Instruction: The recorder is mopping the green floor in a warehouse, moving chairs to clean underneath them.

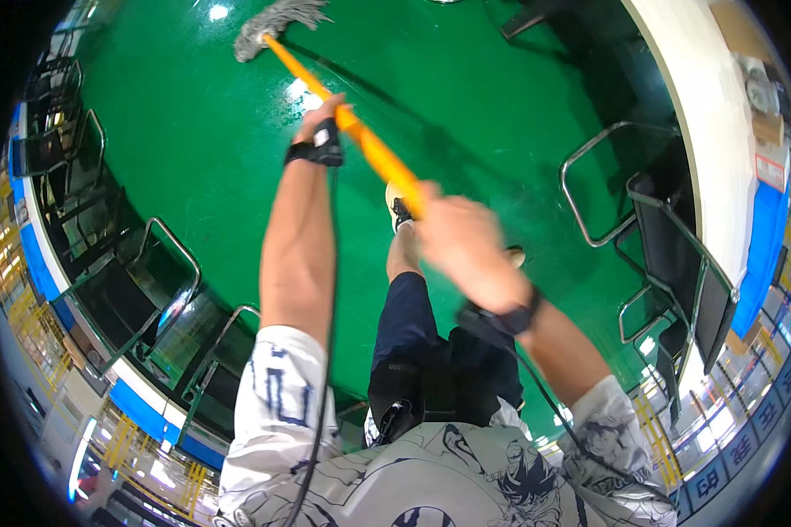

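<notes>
A mop with a long orange-yellow handle (382, 161) slants from my body up to the far left. Its grey string head (277, 22) lies on the green floor. My left hand (323, 119) is closed round the middle of the handle, with a black strap at the wrist. Nearer to me, my right hand (466, 241) grips the handle's upper end; it is smeared by motion, and a black band circles its wrist. The handle's end is hidden under the right hand.
Black chairs with chrome frames (171, 237) line the left side, beside a table edge. More such chairs (668, 215) stand on the right along a pale table (677, 79). My shoe (399, 207) is under the handle. Light glares off the glossy green floor (466, 97).
</notes>
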Available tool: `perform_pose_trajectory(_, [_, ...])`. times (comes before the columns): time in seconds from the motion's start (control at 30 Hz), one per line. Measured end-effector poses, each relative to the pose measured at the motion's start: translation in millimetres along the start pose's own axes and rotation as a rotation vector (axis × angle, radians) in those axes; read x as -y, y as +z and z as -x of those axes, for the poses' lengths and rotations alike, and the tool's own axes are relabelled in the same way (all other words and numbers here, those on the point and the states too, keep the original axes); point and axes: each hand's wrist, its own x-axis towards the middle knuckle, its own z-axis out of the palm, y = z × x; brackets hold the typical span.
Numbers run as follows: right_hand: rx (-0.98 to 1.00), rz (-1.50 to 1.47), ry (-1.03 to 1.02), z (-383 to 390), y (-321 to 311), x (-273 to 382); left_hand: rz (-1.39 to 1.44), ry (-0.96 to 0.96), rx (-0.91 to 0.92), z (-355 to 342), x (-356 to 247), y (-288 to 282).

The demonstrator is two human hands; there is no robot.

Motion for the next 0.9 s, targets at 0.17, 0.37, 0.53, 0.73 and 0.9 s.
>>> perform_pose_trajectory(0.17, [0.049, -0.264, -0.068, 42.7, 94.7, 4.5, -0.450, -0.197, -0.019, 29.9, 52.8, -26.6])
perform_pose_trajectory(0.37, [-0.060, 0.005, -0.005, 173.3, 90.5, -174.1, 0.069, -0.307, 0.224, 110.9, 185.4, 119.2])
perform_pose_trajectory(0.53, [-0.091, -0.031, 0.198, 358.5, 36.5, -325.4, 0.077, 0.256, 1.200, 232.4, 330.1, 287.5])
perform_pose_trajectory(0.73, [0.032, 0.299, 0.883, 595.4, 6.4, -404.3, 0.592, -1.266, 0.786, 521.6, 388.5, 479.8])
perform_pose_trajectory(0.9, [-0.247, 0.571, 0.835, 593.3, 1.5, -391.3, 0.845, -1.493, 0.565, 529.6, 397.8, 486.2])
